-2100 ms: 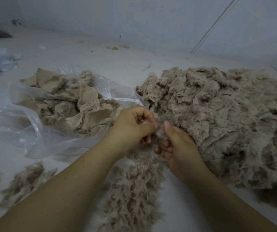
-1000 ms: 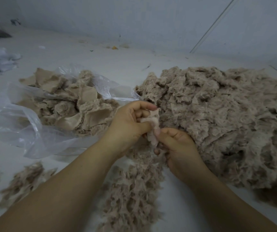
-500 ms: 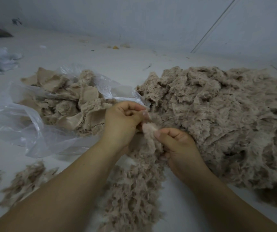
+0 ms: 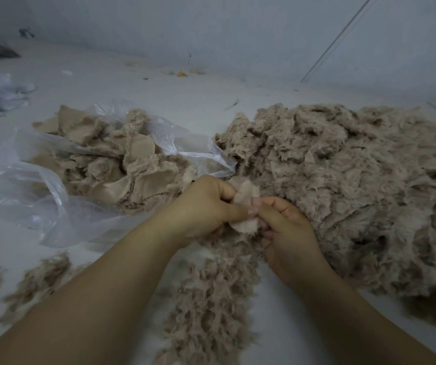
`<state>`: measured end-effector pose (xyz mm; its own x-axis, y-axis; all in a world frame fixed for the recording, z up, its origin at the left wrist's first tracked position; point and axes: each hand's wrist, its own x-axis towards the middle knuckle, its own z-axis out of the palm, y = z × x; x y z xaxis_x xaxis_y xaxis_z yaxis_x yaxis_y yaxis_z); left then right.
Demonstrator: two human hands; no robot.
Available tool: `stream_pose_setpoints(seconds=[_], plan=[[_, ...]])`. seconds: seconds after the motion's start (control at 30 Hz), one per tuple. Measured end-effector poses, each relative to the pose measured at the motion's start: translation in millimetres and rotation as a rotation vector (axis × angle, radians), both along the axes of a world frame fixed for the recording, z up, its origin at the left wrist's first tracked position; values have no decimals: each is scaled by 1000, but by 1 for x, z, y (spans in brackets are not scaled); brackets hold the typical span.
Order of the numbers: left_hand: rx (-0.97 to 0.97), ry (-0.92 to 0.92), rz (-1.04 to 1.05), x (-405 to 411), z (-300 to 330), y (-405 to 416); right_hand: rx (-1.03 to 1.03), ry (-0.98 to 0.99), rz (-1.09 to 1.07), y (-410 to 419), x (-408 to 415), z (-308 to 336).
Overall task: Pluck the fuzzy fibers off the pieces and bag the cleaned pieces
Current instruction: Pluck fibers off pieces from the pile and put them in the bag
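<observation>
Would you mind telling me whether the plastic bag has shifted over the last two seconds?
No. The bag lies in the same spot left of the big pile.

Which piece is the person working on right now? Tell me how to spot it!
Find the big fluffy pile on the right and the clear plastic bag on the left. In front of where they meet, the left hand and right hand pinch one small tan piece. It is the only piece lifted off the floor and held.
</observation>
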<state>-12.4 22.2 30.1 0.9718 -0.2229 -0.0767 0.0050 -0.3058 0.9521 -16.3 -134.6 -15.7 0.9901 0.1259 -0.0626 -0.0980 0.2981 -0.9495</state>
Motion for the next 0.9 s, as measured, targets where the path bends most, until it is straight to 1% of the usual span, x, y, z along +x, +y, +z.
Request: stream_pose_setpoints(seconds=[0.17, 0.23, 0.3, 0.4, 0.5, 0.57, 0.67, 0.77, 0.83, 0.9], plan=[[-231, 141, -21, 2, 4, 9, 103, 47, -28, 2, 2, 2], [-221, 136, -45, 1, 2, 6, 141, 47, 1, 1, 1, 5], [-210, 125, -66, 1, -2, 1, 163, 18, 88, 1, -2, 9], [-272, 149, -67, 1, -4, -2, 219, 2, 155, 0, -6, 12], [-316, 165, -149, -2, -3, -3, 181, -12, 149, 2, -6, 14], [-323, 180, -190, -2, -3, -2, 162, 29, 103, 3, -6, 12], [-294, 221, -290, 2, 2, 12, 127, 25, 1, 2, -4, 6], [-194, 258, -481, 4, 8, 33, 201, 81, -58, 1, -1, 7], [-111, 253, -537, 3, 11, 40, 209, 73, -19, 1, 0, 6], [-21, 193, -522, 1, 13, 39, 159, 13, 38, 1, -1, 6]])
